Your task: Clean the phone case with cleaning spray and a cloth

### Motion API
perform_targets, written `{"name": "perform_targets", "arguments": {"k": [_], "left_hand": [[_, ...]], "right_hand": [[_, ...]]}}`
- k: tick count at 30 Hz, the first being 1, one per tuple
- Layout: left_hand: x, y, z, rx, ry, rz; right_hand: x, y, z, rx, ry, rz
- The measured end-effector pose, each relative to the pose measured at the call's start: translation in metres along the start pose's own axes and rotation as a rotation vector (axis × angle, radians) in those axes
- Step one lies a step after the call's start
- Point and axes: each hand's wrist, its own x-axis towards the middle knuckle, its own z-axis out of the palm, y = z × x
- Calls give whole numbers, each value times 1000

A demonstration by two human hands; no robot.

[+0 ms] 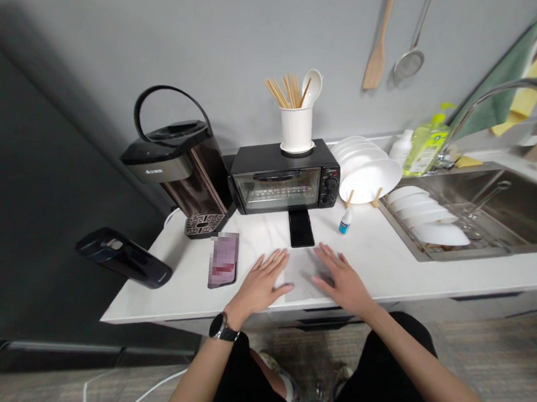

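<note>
My left hand [263,281] lies flat on the white counter with its fingers stretched out and a black watch [218,325] on the wrist. To its right, my right hand [343,278] rests palm down, fingers spread. Between them is a thin, pale grey rectangular sheet [303,274], partly under my right hand; its material is hard to make out. Just beyond the fingertips lies a black phone [301,228], dark side up. A small white bottle with a blue label [345,221] stands past my right hand. Another phone [223,259], its screen blurred out, lies left of my left hand.
A toaster oven [278,183] carries a white holder [296,129] of chopsticks. Left are a water dispenser [184,165] and a black flask [123,257]. Right are a plate rack [367,177], green soap bottle [429,144] and sink [518,207]. The counter [189,302] ends near my wrists.
</note>
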Motion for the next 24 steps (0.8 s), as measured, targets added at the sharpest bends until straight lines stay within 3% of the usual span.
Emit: {"name": "perform_targets", "arguments": {"k": [2, 5, 7, 8, 13, 16, 19, 24], "left_hand": [[-1, 1, -1, -5, -12, -4], [-2, 5, -3, -14, -8, 12], [-2, 8, -4, -18, -12, 29], [-2, 8, -4, -20, -12, 32], [-3, 7, -2, -13, -4, 14], [-5, 4, 0, -15, 23, 24], [-6, 4, 0, -43, 56, 18], [19, 28, -13, -301, 282, -35]], "right_hand": [[11, 11, -3, 202, 207, 140], [39, 33, -8, 379, 632, 317], [64, 47, -10, 356, 788, 344], [78, 53, -12, 314, 807, 354], [142, 79, -29, 211, 654, 494], [152, 85, -36, 257, 596, 500], [128, 78, -33, 319, 542, 449], [45, 32, -24, 500, 276, 282]]}}
